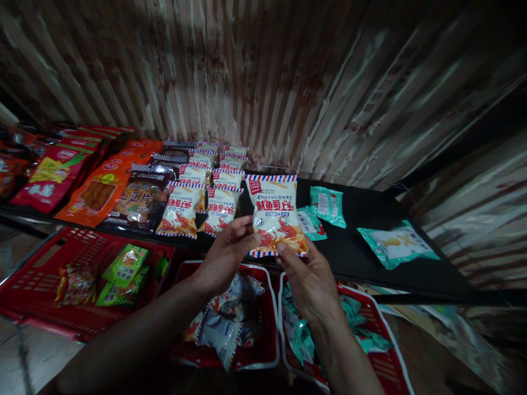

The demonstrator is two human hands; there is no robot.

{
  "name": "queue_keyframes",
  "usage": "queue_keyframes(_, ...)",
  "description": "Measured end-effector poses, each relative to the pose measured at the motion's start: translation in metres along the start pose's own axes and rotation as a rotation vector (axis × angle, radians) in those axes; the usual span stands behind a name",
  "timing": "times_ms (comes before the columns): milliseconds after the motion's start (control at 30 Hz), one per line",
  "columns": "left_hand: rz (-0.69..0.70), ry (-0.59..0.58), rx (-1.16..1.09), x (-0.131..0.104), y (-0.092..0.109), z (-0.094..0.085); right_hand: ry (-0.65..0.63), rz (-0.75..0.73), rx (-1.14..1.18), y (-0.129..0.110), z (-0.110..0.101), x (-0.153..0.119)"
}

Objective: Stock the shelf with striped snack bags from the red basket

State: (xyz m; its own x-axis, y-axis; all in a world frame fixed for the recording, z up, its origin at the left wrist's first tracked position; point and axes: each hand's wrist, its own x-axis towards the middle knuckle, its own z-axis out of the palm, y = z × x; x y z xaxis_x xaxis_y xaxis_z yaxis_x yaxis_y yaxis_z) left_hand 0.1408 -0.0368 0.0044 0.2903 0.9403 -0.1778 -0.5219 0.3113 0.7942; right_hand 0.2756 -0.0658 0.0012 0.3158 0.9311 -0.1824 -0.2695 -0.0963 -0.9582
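Observation:
A white snack bag [275,211] with red lettering and striped edges is held upright above the front of the black shelf [354,258]. My left hand [226,247] grips its lower left side, thumb on the front. At the lower right, my right hand [308,274] pinches the same bag, its thumb also in front. Matching snack bags [179,211] stand in two rows just left of my hands. Behind the held bag and to its right lie teal snack bags [326,206], one partly hidden by it.
Below the shelf stand a red basket [269,351] with white-blue bags, another red basket [393,351] with teal bags, and a wide red basket [28,274] with green packets. Orange pouches [96,189] and red pouches [57,170] line the shelf's left. Striped sheeting [263,82] hangs behind.

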Motion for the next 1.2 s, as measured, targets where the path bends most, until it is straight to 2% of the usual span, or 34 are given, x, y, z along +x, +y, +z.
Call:
queue_keyframes(400, 0.07, -0.044, 0.041, 0.004, -0.004, 0.001, -0.072, 0.027, 0.03, 0.002, -0.001, 0.0)
queue_keyframes(500, 0.079, -0.049, 0.06, 0.003, -0.002, 0.002, -0.007, 0.041, 0.089, 0.0, -0.002, 0.0)
queue_keyframes(633, 0.062, -0.061, 0.097, 0.001, -0.003, 0.003, 0.067, 0.045, 0.138, -0.006, -0.007, 0.003)
queue_keyframes(800, 0.018, -0.092, 0.12, -0.004, -0.007, 0.006, 0.028, 0.08, 0.17, -0.014, -0.011, 0.004)
queue_keyframes(933, 0.001, -0.135, 0.121, -0.005, -0.014, 0.006, -0.043, 0.047, 0.166, -0.015, -0.013, 0.004)
queue_keyframes(1033, 0.01, -0.141, 0.149, -0.005, -0.016, 0.005, -0.029, 0.03, 0.185, -0.014, -0.015, 0.005)
queue_keyframes(1200, -0.022, -0.219, 0.163, -0.006, -0.016, 0.004, -0.021, 0.029, 0.181, -0.012, -0.016, 0.007)
